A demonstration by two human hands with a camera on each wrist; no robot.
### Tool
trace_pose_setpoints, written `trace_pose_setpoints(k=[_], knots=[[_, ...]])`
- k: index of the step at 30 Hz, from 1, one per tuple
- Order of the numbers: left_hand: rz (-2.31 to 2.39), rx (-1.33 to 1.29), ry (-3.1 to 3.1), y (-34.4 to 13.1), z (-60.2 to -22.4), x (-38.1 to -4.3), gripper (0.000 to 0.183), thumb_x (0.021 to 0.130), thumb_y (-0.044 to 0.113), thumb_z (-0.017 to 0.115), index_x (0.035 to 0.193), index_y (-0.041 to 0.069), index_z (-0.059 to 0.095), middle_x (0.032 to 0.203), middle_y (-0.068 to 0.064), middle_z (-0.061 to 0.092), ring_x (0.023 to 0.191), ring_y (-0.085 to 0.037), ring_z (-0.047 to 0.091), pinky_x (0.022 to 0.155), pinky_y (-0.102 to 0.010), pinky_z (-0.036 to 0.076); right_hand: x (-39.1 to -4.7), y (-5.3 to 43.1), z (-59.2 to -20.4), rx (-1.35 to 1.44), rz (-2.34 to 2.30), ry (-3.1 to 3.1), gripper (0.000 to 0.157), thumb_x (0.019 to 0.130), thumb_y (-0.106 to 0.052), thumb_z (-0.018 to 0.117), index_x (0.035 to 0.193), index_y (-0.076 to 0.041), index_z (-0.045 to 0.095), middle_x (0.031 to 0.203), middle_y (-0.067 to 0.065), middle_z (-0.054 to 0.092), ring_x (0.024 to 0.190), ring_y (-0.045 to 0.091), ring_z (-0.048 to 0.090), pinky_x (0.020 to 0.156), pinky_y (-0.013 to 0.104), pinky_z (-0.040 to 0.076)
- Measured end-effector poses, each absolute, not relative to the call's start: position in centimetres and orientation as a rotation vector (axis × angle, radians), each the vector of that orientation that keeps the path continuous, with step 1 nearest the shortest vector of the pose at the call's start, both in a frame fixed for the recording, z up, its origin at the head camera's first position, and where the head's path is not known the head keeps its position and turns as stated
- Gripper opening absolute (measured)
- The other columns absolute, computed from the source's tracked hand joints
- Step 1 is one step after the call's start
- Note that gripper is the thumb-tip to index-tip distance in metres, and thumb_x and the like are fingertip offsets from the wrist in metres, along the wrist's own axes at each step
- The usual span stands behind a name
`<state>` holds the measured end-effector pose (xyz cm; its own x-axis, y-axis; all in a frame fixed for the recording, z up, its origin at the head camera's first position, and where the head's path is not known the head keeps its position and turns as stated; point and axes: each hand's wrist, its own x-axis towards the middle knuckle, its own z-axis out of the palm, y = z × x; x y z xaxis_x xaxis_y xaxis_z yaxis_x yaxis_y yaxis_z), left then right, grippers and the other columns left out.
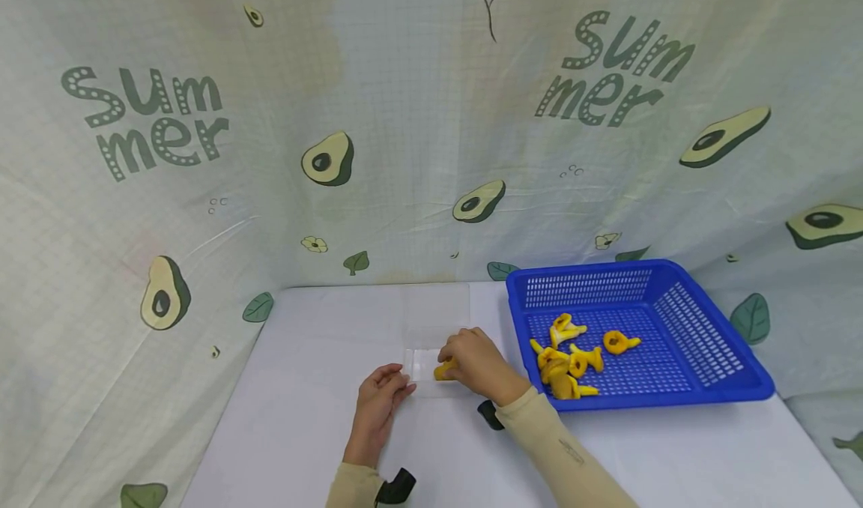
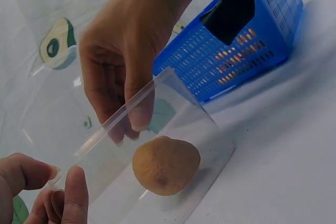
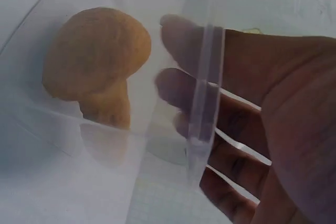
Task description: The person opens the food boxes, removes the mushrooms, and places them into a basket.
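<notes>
A clear plastic box (image 1: 419, 366) lies on the table, with a yellow-brown mushroom (image 2: 166, 165) inside it. My left hand (image 1: 379, 407) pinches the box's left edge between thumb and fingers. From the other side, my right hand (image 1: 480, 364) reaches over the rim, its fingertips inside the box. In the right wrist view a small gap separates those loosely bent fingers from the mushroom (image 3: 100, 51), whose rounded cap and thick stem show through the plastic.
To the right stands a blue plastic basket (image 1: 664, 397) with several yellow mushrooms (image 1: 558, 367) grouped at its left side. Behind the box lies a flat clear panel (image 1: 437, 306). A printed curtain (image 1: 404, 216) hangs along the table's back edge.
</notes>
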<state>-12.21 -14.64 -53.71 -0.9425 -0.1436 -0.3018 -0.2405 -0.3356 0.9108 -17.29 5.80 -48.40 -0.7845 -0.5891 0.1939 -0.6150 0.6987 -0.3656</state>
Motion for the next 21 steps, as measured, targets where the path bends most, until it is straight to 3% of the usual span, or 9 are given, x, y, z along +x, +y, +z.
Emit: trace_pose_setpoints(k=[13,21], knots=[[2.449,-0.542,1.775,-14.6,-53.9,-12.4,0.036,0.095,-0.01,0.062,0.129,-0.015,0.052,0.096,-0.005,0.059,0.089,-0.014,0.065,0.08,-0.024,0.064,-18.7,4.6,-49.2,1.044,0.437,-2.904,0.017,0.077,-0.018,0.096,0.086,-0.011,0.085,0.081,-0.003,0.077,0.079,0.017,0.066,0.081,0.035,0.05],[2.457,-0.543,1.77,-14.6,-53.9,-12.4,0.033,0.094,-0.011,0.061,0.126,-0.013,0.054,0.095,-0.004,0.059,0.088,-0.014,0.066,0.079,-0.024,0.064,-18.7,4.6,-49.1,1.071,0.451,-2.919,0.012,0.079,-0.016,0.094,0.082,-0.013,0.083,0.076,-0.005,0.073,0.075,0.013,0.062,0.08,0.034,0.049]])
